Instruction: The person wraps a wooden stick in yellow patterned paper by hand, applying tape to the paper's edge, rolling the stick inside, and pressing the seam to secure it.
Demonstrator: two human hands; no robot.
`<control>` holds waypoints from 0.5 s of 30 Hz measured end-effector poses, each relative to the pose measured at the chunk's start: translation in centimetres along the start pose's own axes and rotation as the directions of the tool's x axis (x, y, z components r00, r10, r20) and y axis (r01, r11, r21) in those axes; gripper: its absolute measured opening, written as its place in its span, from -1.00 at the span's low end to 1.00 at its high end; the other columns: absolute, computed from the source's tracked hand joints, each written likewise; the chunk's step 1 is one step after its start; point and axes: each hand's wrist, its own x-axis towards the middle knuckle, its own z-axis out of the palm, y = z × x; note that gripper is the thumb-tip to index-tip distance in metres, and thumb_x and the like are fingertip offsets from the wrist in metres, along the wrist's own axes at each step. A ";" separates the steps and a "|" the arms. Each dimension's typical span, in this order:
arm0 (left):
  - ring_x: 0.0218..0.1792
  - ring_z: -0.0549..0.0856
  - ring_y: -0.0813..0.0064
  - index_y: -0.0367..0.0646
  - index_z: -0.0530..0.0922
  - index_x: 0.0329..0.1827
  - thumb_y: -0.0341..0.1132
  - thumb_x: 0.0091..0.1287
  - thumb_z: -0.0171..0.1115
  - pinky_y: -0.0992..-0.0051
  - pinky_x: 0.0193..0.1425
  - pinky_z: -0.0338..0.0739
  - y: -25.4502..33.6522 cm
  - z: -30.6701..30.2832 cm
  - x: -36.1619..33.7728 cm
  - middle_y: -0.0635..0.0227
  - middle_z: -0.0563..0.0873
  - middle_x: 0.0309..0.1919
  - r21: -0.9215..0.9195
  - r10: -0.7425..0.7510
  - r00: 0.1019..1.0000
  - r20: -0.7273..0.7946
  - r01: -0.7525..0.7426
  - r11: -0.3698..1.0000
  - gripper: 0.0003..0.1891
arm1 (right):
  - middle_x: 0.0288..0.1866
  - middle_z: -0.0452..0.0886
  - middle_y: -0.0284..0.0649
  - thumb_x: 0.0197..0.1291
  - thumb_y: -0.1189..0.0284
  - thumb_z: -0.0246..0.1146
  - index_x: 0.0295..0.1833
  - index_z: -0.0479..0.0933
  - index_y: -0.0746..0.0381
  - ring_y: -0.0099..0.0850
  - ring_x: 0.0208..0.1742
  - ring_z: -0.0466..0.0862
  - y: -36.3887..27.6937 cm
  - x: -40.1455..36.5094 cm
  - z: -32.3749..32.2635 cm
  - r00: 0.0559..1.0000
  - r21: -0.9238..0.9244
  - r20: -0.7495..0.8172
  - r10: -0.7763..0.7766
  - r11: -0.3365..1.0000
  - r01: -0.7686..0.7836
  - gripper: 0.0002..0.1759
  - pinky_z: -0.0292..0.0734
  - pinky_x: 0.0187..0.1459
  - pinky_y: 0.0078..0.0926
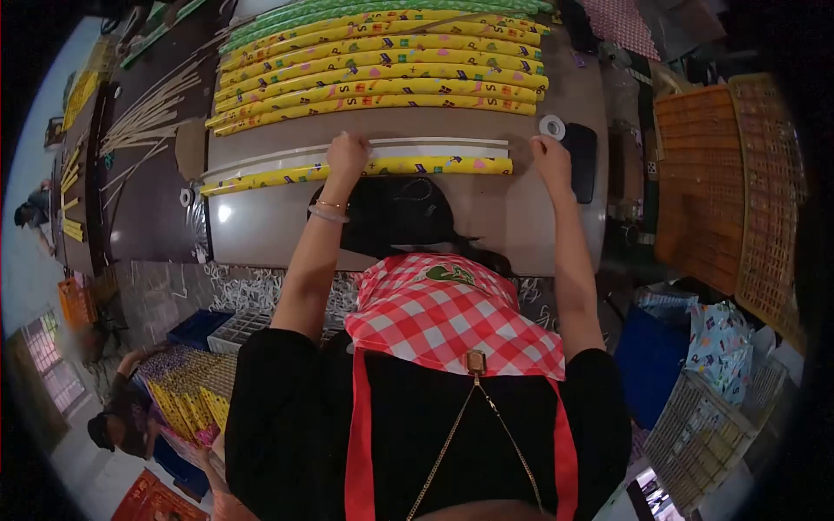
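A yellow patterned roll of wrapping paper [434, 165] lies crosswise on the table in front of me. Along its far side runs a white strip [452, 146] with a greyish line in it. My left hand [348, 156] is closed over the strip and the roll's far side; what its fingers grip is hidden. My right hand [552, 161] is raised past the roll's right end, fingers pinched together, and anything in them is too small to make out. Just beyond it lies a white roll of tape [552, 128], beside a dark flat object [583, 163].
Several finished-looking yellow rolls [382, 74] and green rolls [382, 12] lie across the table's far part. Thin sticks [156, 104] spread at left, near another tape roll [186, 197]. A black bag-like item [400, 213] sits at the near edge. Orange crates [699, 178] stand right; a co-worker [122, 425] is lower left.
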 end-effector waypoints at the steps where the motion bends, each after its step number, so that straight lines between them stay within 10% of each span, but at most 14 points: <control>1: -0.38 0.61 0.04 -0.09 0.63 -0.50 -0.33 -0.02 0.23 0.20 -0.30 0.51 -0.1 0.3 0.2 0.14 0.63 -0.51 0.013 0.012 1.000 -0.003 -0.012 1.000 -0.92 | -0.24 0.59 -0.06 0.15 0.34 0.09 -0.15 0.54 0.24 -0.18 -0.19 0.59 -0.5 -0.7 -0.1 0.997 0.006 -0.061 0.045 0.999 -0.044 -0.75 0.47 -0.18 -0.41; 10: -0.23 0.57 0.11 -0.13 0.57 -0.27 -0.44 0.08 0.16 0.27 -0.17 0.48 -7.2 -2.9 -6.3 0.17 0.62 -0.32 -0.159 0.236 0.945 -0.226 -0.275 0.948 -0.85 | -0.08 0.49 -0.13 0.24 0.34 0.06 0.00 0.46 0.23 -0.29 -0.05 0.50 -5.6 -10.6 12.5 0.984 0.272 0.156 0.086 0.954 -0.127 -0.71 0.41 -0.10 -0.43; 15: -0.24 0.58 0.23 -0.11 0.57 -0.27 -0.44 0.08 0.18 0.33 -0.17 0.48 -10.9 -3.4 -12.5 0.27 0.63 -0.30 -0.257 0.110 0.907 -0.406 -0.229 0.939 -0.85 | -0.09 0.48 -0.08 0.17 0.35 0.13 0.02 0.44 0.23 -0.19 -0.02 0.48 -7.4 -7.1 12.6 0.892 -0.054 0.123 -0.435 0.895 0.444 -0.68 0.37 0.00 -0.33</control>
